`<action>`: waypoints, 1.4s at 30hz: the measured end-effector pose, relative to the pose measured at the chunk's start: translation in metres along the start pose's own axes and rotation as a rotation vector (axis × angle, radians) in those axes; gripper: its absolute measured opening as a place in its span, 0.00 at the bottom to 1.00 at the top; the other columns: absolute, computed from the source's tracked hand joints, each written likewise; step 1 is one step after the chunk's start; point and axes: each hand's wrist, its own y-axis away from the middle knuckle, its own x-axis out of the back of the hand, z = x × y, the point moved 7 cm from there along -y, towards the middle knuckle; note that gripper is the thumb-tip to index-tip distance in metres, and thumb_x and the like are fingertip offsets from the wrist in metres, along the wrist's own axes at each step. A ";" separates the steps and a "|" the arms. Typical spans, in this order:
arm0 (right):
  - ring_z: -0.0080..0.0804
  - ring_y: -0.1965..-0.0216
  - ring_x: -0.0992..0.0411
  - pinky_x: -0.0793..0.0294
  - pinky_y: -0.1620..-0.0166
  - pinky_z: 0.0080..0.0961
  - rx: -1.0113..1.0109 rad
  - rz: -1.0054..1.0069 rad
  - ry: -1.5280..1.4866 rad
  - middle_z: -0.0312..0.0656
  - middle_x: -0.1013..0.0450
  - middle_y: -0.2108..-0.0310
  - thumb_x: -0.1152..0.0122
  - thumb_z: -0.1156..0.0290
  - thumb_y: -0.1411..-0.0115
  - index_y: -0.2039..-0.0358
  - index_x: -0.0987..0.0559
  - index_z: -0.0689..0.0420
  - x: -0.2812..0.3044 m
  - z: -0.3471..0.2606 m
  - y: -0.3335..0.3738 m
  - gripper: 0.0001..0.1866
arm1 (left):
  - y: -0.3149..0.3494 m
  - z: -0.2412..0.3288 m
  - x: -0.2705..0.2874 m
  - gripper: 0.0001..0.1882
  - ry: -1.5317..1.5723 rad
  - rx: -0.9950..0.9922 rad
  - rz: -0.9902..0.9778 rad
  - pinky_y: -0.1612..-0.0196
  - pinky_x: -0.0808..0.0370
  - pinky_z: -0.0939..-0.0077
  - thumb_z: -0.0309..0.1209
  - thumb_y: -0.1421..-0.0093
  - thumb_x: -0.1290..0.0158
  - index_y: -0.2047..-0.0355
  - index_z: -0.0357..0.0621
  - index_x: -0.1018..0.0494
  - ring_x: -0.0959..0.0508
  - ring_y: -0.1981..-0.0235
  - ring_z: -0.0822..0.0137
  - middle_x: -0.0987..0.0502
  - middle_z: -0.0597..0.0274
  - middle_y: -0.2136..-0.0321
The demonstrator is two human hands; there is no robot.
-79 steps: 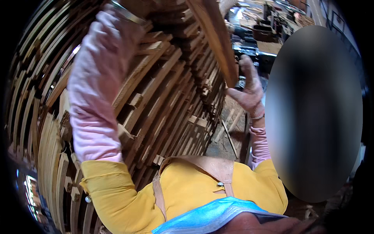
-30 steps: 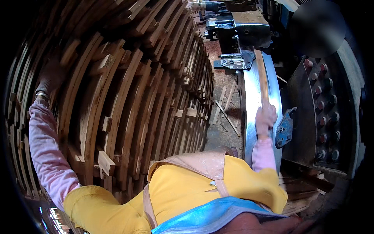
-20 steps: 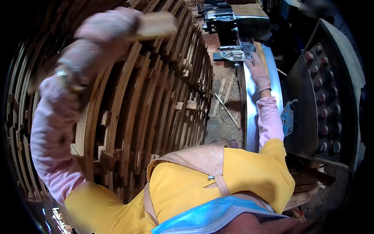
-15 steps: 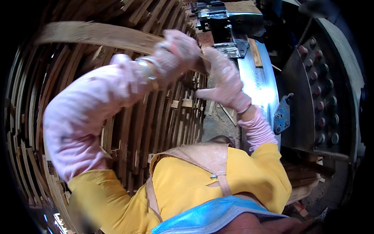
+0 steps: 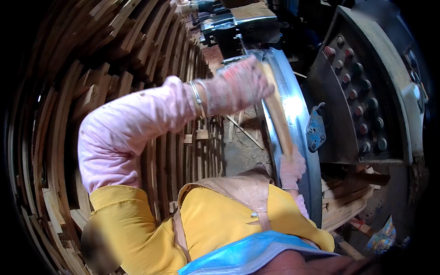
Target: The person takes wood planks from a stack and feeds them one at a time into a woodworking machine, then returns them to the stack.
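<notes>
The left arm, sharply bent, reaches across, the left hand gripping the far part of a wooden board. Low by the body, the right hand holds the board's near end over the shiny metal surface

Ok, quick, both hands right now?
Left hand: closed on the wooden strip, near its far end.
Right hand: at the strip's near end; blurred, so whether it grips cannot be told.
</notes>
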 end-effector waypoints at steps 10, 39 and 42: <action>0.50 0.44 0.27 0.25 0.46 0.49 0.157 0.357 0.121 0.47 0.25 0.42 0.44 0.43 0.33 0.27 0.37 0.47 -0.064 -0.080 -0.233 0.39 | 0.091 -0.127 0.069 0.24 0.032 0.461 0.039 0.41 0.29 0.63 0.46 0.40 0.36 0.47 0.52 0.25 0.17 0.53 0.64 0.18 0.63 0.59; 0.36 0.35 0.36 0.34 0.36 0.37 0.242 0.080 0.210 0.37 0.27 0.41 0.34 0.57 0.39 0.38 0.24 0.46 -0.084 -0.089 -0.243 0.28 | 0.423 -0.201 0.059 0.27 0.098 1.363 -0.605 0.40 0.27 0.51 0.41 0.38 0.41 0.45 0.34 0.27 0.24 0.43 0.40 0.23 0.35 0.47; 0.45 0.36 0.33 0.33 0.35 0.42 0.306 -0.047 -0.016 0.44 0.29 0.38 0.35 0.53 0.37 0.35 0.27 0.50 -0.068 -0.137 -0.268 0.32 | 0.329 -0.177 0.074 0.27 0.084 1.219 -0.310 0.41 0.24 0.53 0.41 0.40 0.36 0.44 0.42 0.28 0.21 0.47 0.45 0.21 0.43 0.51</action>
